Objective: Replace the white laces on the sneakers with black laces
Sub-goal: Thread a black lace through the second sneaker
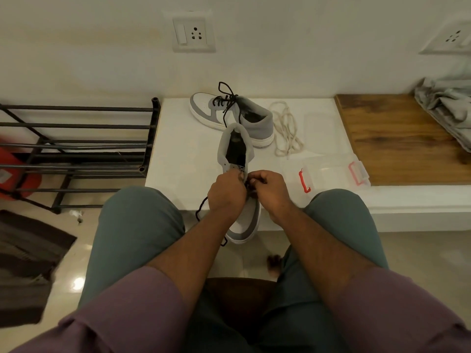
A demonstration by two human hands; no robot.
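Both hands — left hand (pixel 225 192), right hand (pixel 267 186) — pinch the black lace (pixel 201 212) over the sneaker (pixel 244 220).

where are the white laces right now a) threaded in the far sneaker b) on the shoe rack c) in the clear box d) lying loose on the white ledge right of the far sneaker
d: the white laces lie in a loose tangle on the white ledge, just right of the far sneaker, which already carries black laces.

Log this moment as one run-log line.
near sneaker: both hands threading black lace | far sneaker: black-laced | white laces: on ledge
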